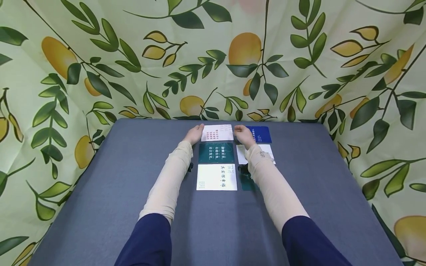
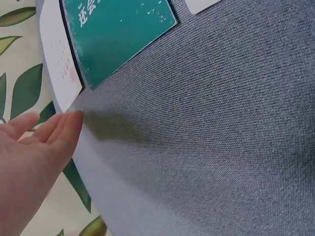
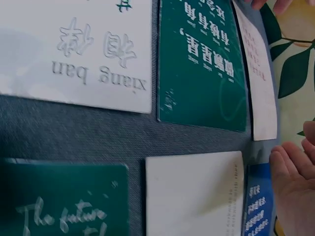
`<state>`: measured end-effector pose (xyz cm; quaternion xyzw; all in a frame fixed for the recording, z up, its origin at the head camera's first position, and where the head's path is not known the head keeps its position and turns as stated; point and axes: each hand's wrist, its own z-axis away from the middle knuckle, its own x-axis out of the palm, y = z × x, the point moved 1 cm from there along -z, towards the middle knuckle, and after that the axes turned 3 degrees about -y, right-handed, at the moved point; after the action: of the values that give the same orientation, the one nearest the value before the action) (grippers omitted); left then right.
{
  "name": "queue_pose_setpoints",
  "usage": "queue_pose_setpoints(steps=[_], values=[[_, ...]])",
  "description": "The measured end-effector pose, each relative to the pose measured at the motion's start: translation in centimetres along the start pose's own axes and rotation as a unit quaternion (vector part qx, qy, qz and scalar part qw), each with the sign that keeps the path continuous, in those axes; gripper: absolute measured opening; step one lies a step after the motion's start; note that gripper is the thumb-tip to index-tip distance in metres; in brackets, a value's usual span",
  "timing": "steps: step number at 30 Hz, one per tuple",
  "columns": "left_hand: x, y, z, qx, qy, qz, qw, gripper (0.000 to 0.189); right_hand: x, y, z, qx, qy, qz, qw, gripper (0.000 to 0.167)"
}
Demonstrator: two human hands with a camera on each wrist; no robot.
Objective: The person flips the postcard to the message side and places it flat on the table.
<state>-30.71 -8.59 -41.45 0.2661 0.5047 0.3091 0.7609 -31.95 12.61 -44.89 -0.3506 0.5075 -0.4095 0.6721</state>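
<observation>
Red-lettered card (image 1: 217, 133) | long axis sideways | between left hand (image 1: 194, 135), right hand (image 1: 244, 136)

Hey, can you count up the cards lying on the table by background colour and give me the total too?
White cards: 3
Green cards: 2
Blue card: 1
Total: 6

From the head view, one of the hands (image 1: 246, 137) partly hides the blue card (image 1: 262, 134).
</observation>
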Motion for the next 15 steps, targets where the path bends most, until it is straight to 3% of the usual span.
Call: queue_pose_setpoints(steps=[2, 4, 5, 7, 12, 15], values=[[-0.1, 0.7, 1.4, -0.001, -0.007, 0.023, 0.9997, 0.061, 0.2, 0.4, -0.1, 0.013, -0.012, -0.018, 0.9997, 0.047], [0.0, 0.6, 1.8, 0.002, -0.011, 0.048, 0.9988, 0.066, 0.5, 0.7, -0.2, 0.019, -0.024, -0.030, 0.9991, 0.051], [0.2, 0.2, 1.3, 0.005, -0.013, 0.058, 0.9982, 0.068, 0.6, 0.8, -0.3, 0.022, -0.030, -0.036, 0.9987, 0.053], [0.8, -1.4, -1.2, 0.010, -0.016, 0.084, 0.9963, 0.073, 0.8, 0.9, -0.2, 0.024, -0.036, -0.046, 0.9980, 0.057], [1.2, -1.7, -1.7, 0.006, -0.042, 0.186, 0.9816, 0.076, 0.9, 0.9, 0.1, 0.027, -0.033, -0.068, 0.9968, 0.062], [1.3, -1.7, -1.9, 0.000, -0.048, 0.222, 0.9738, 0.077, 0.9, 0.9, 0.2, 0.029, -0.031, -0.087, 0.9953, 0.061]])
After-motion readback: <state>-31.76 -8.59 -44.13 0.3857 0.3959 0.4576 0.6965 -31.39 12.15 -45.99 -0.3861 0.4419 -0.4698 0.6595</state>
